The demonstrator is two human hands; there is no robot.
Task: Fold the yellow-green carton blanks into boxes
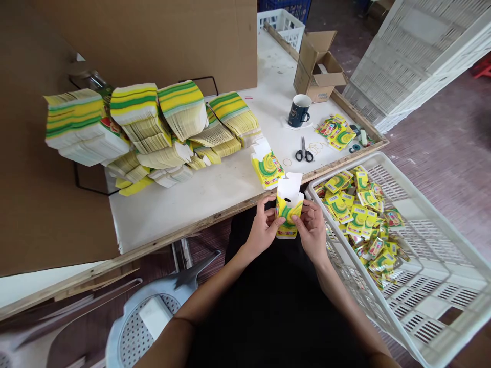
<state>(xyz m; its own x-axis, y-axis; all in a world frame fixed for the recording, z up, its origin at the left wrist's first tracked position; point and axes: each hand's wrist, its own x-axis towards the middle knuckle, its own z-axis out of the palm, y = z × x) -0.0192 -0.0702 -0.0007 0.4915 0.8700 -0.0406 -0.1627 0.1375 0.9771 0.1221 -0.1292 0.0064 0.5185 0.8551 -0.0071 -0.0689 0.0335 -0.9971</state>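
A yellow and green carton [288, 209] with its white top flaps raised is held upright between both hands, just off the table's front edge. My left hand [264, 223] grips its left side, thumb on the front face. On its right side, my right hand [310, 225] presses its thumb against the front, fingers curled behind. Another carton with white flaps [267, 168] lies at the table edge, just beyond. Bundled flat cartons [182, 110] stand in several stacks on the left of the table.
To the right, a white plastic crate [433, 220] holds many small yellow cartons [358, 214]. On the table are black scissors [303, 153], a dark mug [299, 111], flat yellow packs [336, 131] and an open cardboard box [318, 69]. A grey stool [134, 317] is at lower left.
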